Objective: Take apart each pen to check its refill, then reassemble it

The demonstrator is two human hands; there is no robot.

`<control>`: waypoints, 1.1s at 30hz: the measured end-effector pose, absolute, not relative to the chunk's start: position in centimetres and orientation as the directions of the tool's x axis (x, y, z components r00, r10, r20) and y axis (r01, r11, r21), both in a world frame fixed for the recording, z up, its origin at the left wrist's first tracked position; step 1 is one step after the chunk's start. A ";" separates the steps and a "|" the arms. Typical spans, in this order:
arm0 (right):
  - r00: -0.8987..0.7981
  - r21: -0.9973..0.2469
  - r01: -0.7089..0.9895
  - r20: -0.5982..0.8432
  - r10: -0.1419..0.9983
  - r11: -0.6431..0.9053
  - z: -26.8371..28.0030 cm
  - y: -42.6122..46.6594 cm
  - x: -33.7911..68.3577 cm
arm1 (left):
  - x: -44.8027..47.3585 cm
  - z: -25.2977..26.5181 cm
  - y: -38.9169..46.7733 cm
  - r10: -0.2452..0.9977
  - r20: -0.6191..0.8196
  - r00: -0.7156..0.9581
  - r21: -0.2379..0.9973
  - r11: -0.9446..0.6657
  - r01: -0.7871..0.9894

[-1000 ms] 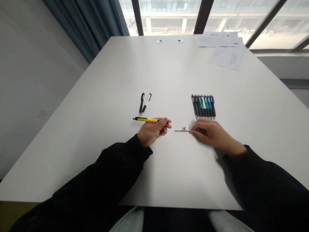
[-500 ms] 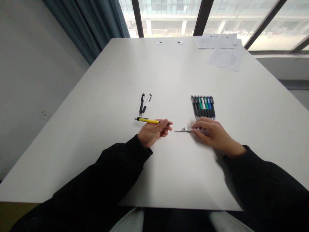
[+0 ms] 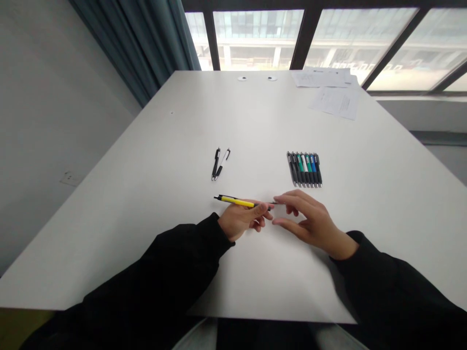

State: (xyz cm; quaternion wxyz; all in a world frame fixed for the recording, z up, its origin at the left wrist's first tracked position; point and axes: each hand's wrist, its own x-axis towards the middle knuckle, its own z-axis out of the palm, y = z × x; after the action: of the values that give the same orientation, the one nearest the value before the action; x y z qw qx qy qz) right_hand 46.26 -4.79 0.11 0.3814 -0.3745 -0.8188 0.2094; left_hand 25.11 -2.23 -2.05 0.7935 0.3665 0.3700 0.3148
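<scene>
My left hand (image 3: pixel 245 219) is closed around a yellow pen (image 3: pixel 237 201) with a black clip; its dark grip end points right, toward the other hand. Close by on the right, my right hand (image 3: pixel 308 218) has thumb and forefinger apart, with nothing visible between them. Behind the fingertips of both hands shows a short length of a thin dark rod (image 3: pixel 279 203), like a pen refill; the remainder is hidden. The small parts beside that rod are covered by my hands.
Beyond my right hand lies a tight row of several pens (image 3: pixel 306 170) in black, green, white and blue. A black pen (image 3: pixel 215 164) and a white pen (image 3: pixel 223 164) lie farther left. Paper sheets (image 3: pixel 333 97) rest at the far right of the white table (image 3: pixel 146 194).
My right hand has moved left, away from the pen row, to my left hand's fingertips. The refill-like rod and small parts, visible before, are now mostly covered. The view has tilted up slightly.
</scene>
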 end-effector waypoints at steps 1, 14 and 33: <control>-0.452 -0.633 0.430 0.467 0.760 0.644 0.1 -5.0 46.0 | 25.4 -2.2 -2.7 0.758 -0.339 0.557 0.817 0.531 -0.226; -0.460 -0.602 0.446 0.481 0.747 0.662 -0.3 -4.9 46.4 | 24.2 -2.2 -2.0 0.815 -0.254 0.521 0.928 0.358 -0.107; -0.474 -0.628 0.564 0.286 0.833 0.537 -1.8 -4.3 49.9 | 23.0 -3.1 -0.8 0.765 0.342 0.545 0.693 -0.598 0.403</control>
State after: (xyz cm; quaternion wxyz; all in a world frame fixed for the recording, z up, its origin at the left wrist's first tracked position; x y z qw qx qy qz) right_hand 49.91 -4.31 -1.78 0.2910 -0.4224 -0.8268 0.2309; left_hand 23.04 -0.77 -3.11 0.2799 0.8333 0.3505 0.3232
